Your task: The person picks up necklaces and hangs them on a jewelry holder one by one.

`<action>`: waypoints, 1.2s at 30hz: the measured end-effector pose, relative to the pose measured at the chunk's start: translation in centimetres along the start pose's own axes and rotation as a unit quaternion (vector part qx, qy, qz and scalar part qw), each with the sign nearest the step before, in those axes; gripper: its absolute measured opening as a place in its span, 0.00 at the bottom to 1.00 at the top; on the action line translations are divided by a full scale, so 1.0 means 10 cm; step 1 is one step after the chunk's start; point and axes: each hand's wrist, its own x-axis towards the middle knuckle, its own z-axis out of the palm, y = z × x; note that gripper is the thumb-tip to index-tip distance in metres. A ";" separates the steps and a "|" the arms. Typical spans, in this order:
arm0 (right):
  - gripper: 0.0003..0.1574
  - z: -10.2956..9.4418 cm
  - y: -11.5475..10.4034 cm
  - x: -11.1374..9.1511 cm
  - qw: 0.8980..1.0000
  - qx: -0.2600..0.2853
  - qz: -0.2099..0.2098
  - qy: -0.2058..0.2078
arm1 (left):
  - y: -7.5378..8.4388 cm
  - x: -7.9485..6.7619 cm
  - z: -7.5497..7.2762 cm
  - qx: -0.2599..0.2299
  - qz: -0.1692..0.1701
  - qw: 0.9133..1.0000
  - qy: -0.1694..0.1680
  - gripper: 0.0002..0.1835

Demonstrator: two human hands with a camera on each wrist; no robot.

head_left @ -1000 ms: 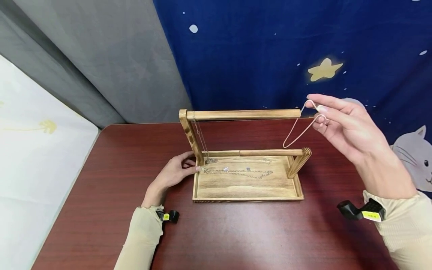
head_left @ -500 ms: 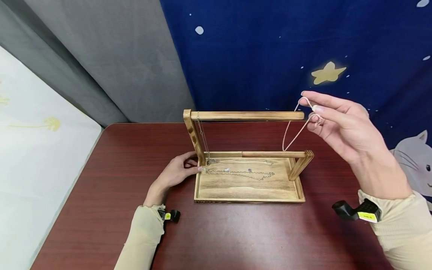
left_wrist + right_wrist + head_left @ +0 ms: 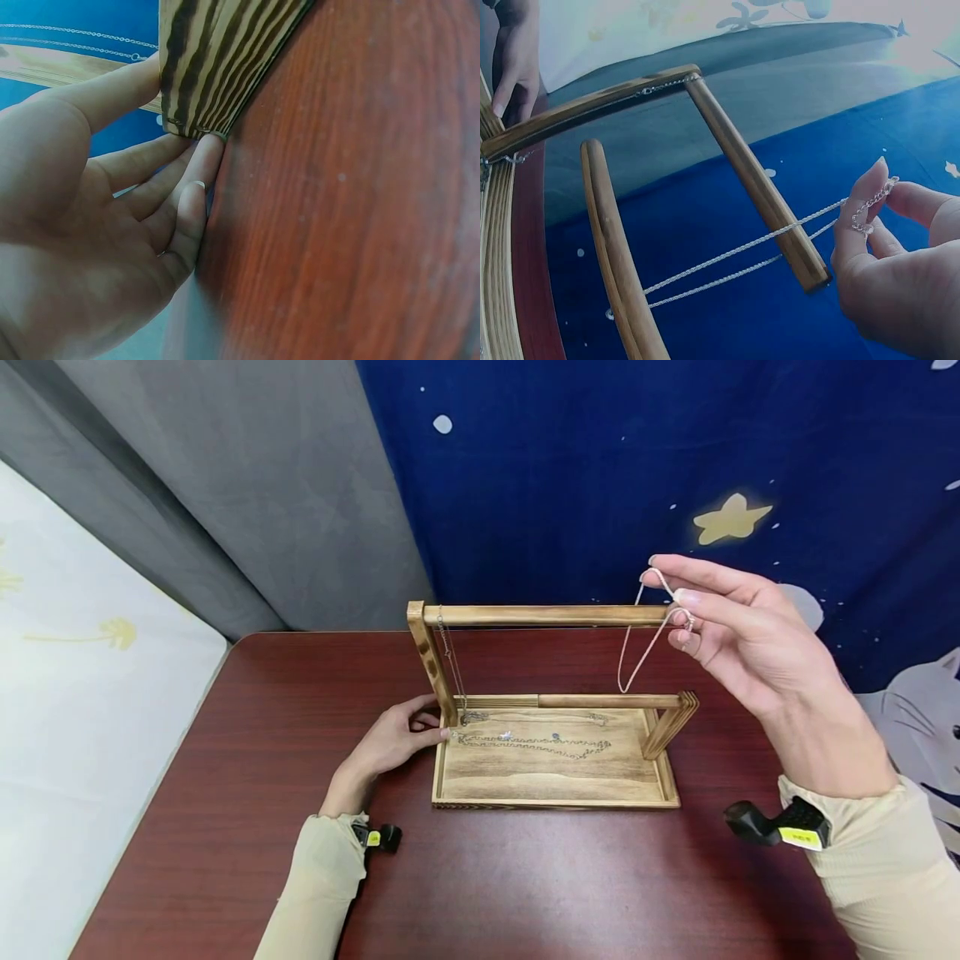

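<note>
My right hand (image 3: 780, 660) pinches a silver chain necklace (image 3: 643, 662) between thumb and fingers. The necklace hangs in a loop at the free right end of the upper bar (image 3: 540, 616) of a wooden jewelry stand. In the right wrist view, one strand crosses before that bar and the other passes behind it; the clasp end (image 3: 870, 206) lies by the fingertips. My left hand (image 3: 386, 743) grips the left end of the stand's tray (image 3: 555, 787), thumb above and fingers below in the left wrist view. Another necklace (image 3: 452, 664) hangs at the upper bar's left end.
Several thin chains (image 3: 525, 746), with small pendants, lie in the tray. A lower bar (image 3: 600, 701) reaches leftward from a short right post (image 3: 667, 727). The stand is on a reddish-brown table (image 3: 525, 885), with a blue curtain (image 3: 562, 485) behind.
My right hand has moved left, carrying the necklace loop from the upper bar's tip further along it. The left hand keeps its grip on the stand.
</note>
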 end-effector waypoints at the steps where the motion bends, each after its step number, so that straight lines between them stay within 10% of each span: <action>1: 0.25 0.01 0.01 0.01 1.000 -0.002 -0.001 -0.001 | 0.00 0.00 0.00 0.000 0.000 1.000 0.000 0.37; 36: 0.21 0.45 0.31 0.21 0.992 -0.116 0.027 -0.029 | 0.02 0.02 0.01 -0.006 0.005 1.000 0.006 0.35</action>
